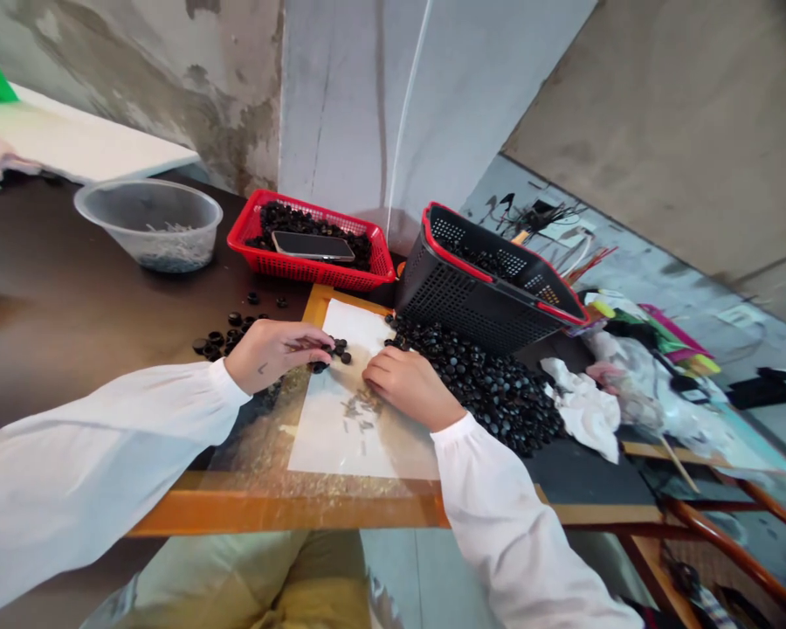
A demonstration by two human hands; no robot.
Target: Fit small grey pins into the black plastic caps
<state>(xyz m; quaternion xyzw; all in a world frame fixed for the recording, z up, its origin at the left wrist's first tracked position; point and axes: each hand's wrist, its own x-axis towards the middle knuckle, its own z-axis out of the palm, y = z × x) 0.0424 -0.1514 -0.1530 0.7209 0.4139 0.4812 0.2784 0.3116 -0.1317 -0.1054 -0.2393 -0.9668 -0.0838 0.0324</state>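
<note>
We start at the left hand point(275, 354): its fingertips are pressed together in a pinch on a small black round piece point(319, 367), at the paper's upper left edge. The pinch looks right for parts this small, with only the fingertips on the piece and the wrist kept low. The right hand point(410, 384) sits at the paper's right edge, fingers curled in and resting on the sheet; we cannot tell if it holds anything.

Everything else we place from the white paper sheet point(347, 428). Thin grey slivers point(360, 411) lie on it, and a few loose black pieces point(341, 351) sit at its top. Just right of it is a large heap of black round pieces point(485, 389). Left of it is a smaller scatter point(219, 339) on the dark table point(65, 279). Beyond it are a red plastic basket point(307, 240) holding black pieces and a phone point(313, 246), a tilted black basket with a red rim point(491, 279), and a clear plastic bowl point(148, 225) of grey slivers.
</note>
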